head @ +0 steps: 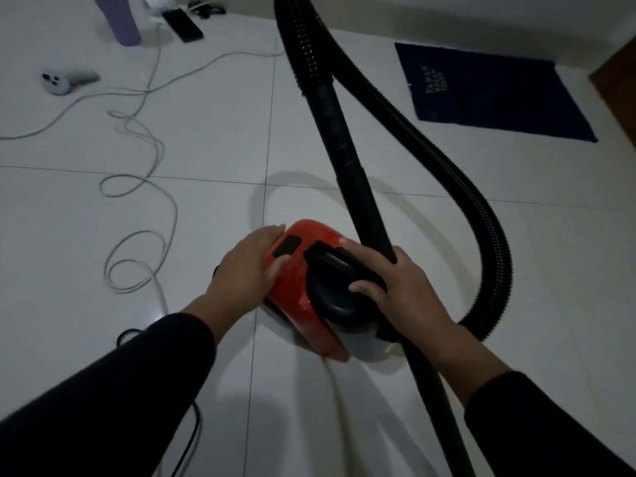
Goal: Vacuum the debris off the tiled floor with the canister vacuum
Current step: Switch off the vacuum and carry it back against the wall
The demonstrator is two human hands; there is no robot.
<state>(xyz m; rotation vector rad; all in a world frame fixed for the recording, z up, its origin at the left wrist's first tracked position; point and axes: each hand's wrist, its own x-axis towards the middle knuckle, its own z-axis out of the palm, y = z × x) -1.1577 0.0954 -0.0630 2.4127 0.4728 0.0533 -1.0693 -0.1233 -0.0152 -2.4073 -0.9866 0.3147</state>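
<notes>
I judge the job barely begun — I'm bent over the vacuum [303,280], which sits on the floor [213,208] right below me, and no sweeping looks under way. The nozzle end isn't in view, and I can't make out any debris on the tiles in this dim light, so I can't say how much is left; all of it, I'd guess.

My left hand [247,266] lies flat on the red shell with fingers relaxed and straight, thumb resting on or beside the dark button [287,247] — pressing, not gripping. My right hand [389,280] is on the dark handle [340,266], thumb curled against its side and fingers reaching over the top; the wand [347,163] passes between those fingers, so I seem to be steadying both. Both forearms reach down and forward in dark sleeves.

The hose [481,218] loops out to my right and back up past the wand. A white cord [144,187] trails in coils on the left, near a controller [56,82]; a blue mat [495,94] lies well off to the right.
</notes>
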